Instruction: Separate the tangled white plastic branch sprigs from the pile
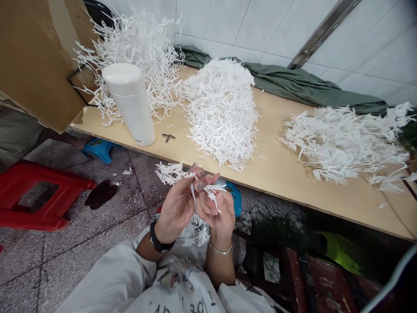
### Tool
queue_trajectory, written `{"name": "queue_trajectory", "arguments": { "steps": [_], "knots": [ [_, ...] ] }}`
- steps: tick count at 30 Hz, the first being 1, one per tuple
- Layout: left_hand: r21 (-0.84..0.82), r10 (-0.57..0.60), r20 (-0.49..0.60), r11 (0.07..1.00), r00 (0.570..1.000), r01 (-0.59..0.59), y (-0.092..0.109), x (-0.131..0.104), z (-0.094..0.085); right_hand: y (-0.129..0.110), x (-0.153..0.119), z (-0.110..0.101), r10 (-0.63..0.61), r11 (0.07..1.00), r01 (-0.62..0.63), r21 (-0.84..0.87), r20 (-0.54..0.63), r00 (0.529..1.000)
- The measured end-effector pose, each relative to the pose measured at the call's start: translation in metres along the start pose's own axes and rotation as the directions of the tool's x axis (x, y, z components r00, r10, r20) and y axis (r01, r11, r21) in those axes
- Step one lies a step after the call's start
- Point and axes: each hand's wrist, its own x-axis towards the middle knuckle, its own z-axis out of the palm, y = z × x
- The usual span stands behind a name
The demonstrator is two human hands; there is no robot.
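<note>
My left hand [177, 206] and my right hand [221, 213] meet in front of the table edge, above my lap. Closed fingers of the left hand hold a bunch of thin white branched strips [171, 173], which fan out to the left. A smaller bunch of white strips [215, 190] sticks out of the closed right hand. The fingertips of both hands are close together around a strip [193, 195]. More white strips [201, 232] show below the hands, over my lap. On the table beyond lies a dense pile of short white strips [223, 113].
A white bottle [132, 106] stands near the table's front edge, beside several dark seeds [168, 137]. Looser white tangles [140, 52] lie behind it, others [345, 143] at the right. Green cloth [293, 87] runs along the wall. A red stool [42, 195] and cardboard box [42, 56] are left.
</note>
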Motion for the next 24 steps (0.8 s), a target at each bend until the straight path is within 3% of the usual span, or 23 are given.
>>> {"name": "queue_trajectory", "arguments": {
  "steps": [3, 5, 8, 10, 13, 14, 15, 17, 18, 19, 20, 22, 23, 24],
  "knots": [
    [-0.128, -0.121, 0.025, 0.984, 0.992, 0.123, 0.003, -0.006, 0.001, 0.001, -0.002, -0.005, -0.058, 0.998, 0.059, -0.023, 0.037, 0.998],
    [-0.139, -0.13, 0.022, 0.981, 0.991, 0.132, 0.008, -0.008, 0.002, -0.002, 0.0, -0.006, -0.163, 0.986, 0.164, -0.011, 0.063, 0.985],
    [-0.164, -0.06, -0.013, 0.985, 0.998, 0.057, 0.016, -0.006, 0.001, -0.012, 0.005, -0.004, -0.38, 0.925, 0.376, 0.057, 0.135, 0.915],
    [-0.171, 0.031, -0.004, 0.985, 1.0, -0.031, 0.02, -0.004, 0.001, -0.021, 0.007, -0.001, -0.439, 0.896, 0.444, -0.007, 0.138, 0.888],
    [-0.096, 0.187, 0.072, 0.979, 0.98, -0.18, 0.019, -0.004, 0.0, -0.032, 0.008, -0.001, -0.482, 0.847, 0.462, -0.263, -0.011, 0.876],
    [-0.066, 0.227, 0.091, 0.973, 0.97, -0.221, 0.017, -0.004, -0.001, -0.036, 0.01, -0.003, -0.531, 0.804, 0.474, -0.359, -0.074, 0.844],
    [-0.039, 0.254, 0.099, 0.967, 0.962, -0.251, 0.015, -0.004, -0.001, -0.039, 0.012, -0.006, -0.607, 0.739, 0.493, -0.458, -0.136, 0.783],
    [-0.003, 0.281, 0.089, 0.959, 0.955, -0.282, 0.011, -0.004, -0.001, -0.046, 0.021, -0.019, -0.788, 0.544, 0.479, -0.689, -0.225, 0.572],
    [0.011, 0.292, 0.079, 0.956, 0.953, -0.293, 0.01, -0.004, -0.001, -0.05, 0.027, -0.027, -0.85, 0.437, 0.406, -0.803, -0.221, 0.477],
    [0.027, 0.304, 0.073, 0.952, 0.95, -0.306, 0.008, -0.004, -0.001, -0.053, 0.034, -0.037, -0.878, 0.338, 0.294, -0.894, -0.187, 0.442],
    [0.046, 0.32, 0.072, 0.945, 0.945, -0.324, 0.007, -0.003, -0.002, -0.057, 0.042, -0.046, -0.864, 0.248, 0.16, -0.956, -0.143, 0.482],
    [0.081, 0.361, 0.075, 0.927, 0.93, -0.366, 0.006, -0.002, -0.004, -0.063, 0.054, -0.064, -0.716, 0.071, -0.074, -0.995, -0.103, 0.691],
    [0.094, 0.381, 0.071, 0.917, 0.922, -0.387, 0.005, -0.001, -0.005, -0.065, 0.058, -0.069, -0.632, 0.003, -0.142, -0.99, -0.112, 0.767],
    [0.103, 0.396, 0.063, 0.91, 0.916, -0.401, 0.004, 0.001, -0.005, -0.065, 0.059, -0.071, -0.591, -0.026, -0.179, -0.984, -0.129, 0.796]
  ]
}}
